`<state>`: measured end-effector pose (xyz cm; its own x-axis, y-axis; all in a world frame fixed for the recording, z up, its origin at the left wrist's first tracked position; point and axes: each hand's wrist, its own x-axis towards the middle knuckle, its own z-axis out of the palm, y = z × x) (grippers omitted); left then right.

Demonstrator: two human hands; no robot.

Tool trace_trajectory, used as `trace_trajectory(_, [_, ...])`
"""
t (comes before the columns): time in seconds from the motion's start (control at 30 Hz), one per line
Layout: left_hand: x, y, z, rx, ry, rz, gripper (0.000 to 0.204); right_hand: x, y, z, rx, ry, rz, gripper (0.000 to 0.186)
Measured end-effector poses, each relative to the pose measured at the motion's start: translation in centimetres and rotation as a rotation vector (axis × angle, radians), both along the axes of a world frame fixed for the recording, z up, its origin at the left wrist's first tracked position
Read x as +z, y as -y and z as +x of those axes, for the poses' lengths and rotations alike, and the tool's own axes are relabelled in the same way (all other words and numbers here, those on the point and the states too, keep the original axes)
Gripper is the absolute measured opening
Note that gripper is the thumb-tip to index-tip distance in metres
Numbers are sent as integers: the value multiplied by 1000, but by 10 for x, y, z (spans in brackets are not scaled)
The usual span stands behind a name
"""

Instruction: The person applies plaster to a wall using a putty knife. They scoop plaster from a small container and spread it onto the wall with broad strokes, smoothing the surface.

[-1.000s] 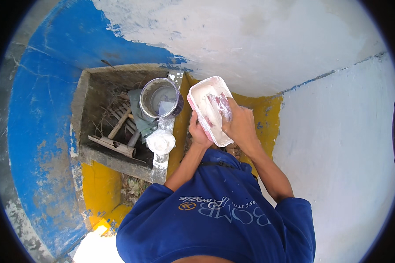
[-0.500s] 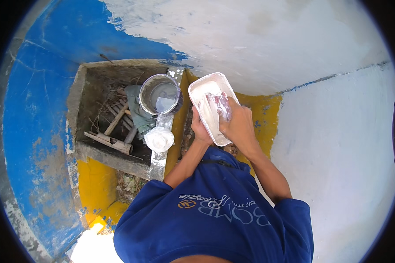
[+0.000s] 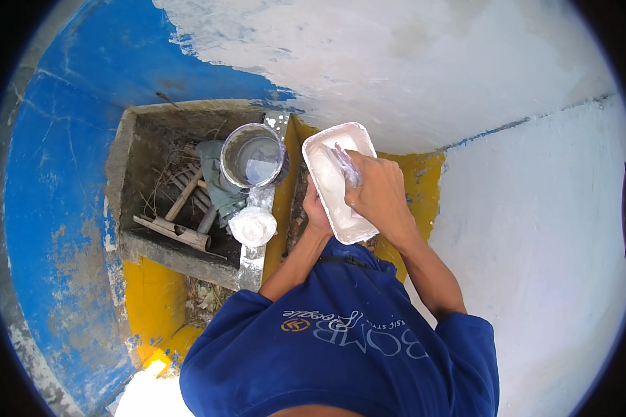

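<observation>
My left hand (image 3: 316,210) grips the left side of a white rectangular tray (image 3: 355,234), its fingers partly hidden beneath it. Thick white paste (image 3: 318,158) coats the inside. My right hand (image 3: 384,191) is closed round a putty knife (image 3: 347,167) smeared with white, its blade down in the tray against the paste. The knife's shape is partly covered by my fingers. Left of the tray, a round bucket (image 3: 226,167) with greyish liquid stands on a paint-spattered ledge (image 3: 254,260), and a white plastic bundle (image 3: 252,227) sits just nearer.
A concrete trough (image 3: 122,149) on the left holds bamboo pieces (image 3: 175,232), twigs and a green-grey cloth (image 3: 219,182). Ahead and right rise whitened walls (image 3: 522,243). A blue wall (image 3: 55,174) stands left, with yellow surfaces (image 3: 417,184) low down.
The tray has come slightly nearer my body and tilted a little. My right hand has turned with the putty knife, whose blade now shows narrower.
</observation>
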<state>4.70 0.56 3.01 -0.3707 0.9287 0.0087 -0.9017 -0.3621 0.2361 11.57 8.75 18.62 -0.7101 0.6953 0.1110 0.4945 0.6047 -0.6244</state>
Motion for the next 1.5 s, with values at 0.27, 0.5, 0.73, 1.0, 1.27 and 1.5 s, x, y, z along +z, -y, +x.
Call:
trace_trajectory(0.27, [-17, -4, -12, -129, 278, 313, 70, -9, 35, 7, 55, 129, 99, 43])
trace_trajectory(0.5, [19, -19, -6, 111, 4, -125, 75, 5, 14, 14, -123, 68, 110, 42])
trace_trajectory(0.73, [24, -12, 6, 104, -20, -93, 75, 13, 7, 13, -208, 95, 74, 32])
trace_trajectory(1.0, [20, -9, -1, 51, 24, -132, 74, -7, 9, 11, -77, 111, 173, 42])
trace_trajectory(1.27, [27, -17, 3, 81, 54, -98, 77, 0, 4, -1, -56, 137, 207, 38])
trace_trajectory(1.5, [27, -10, -5, 35, 13, -115, 73, 6, -4, 5, -69, 121, 86, 42])
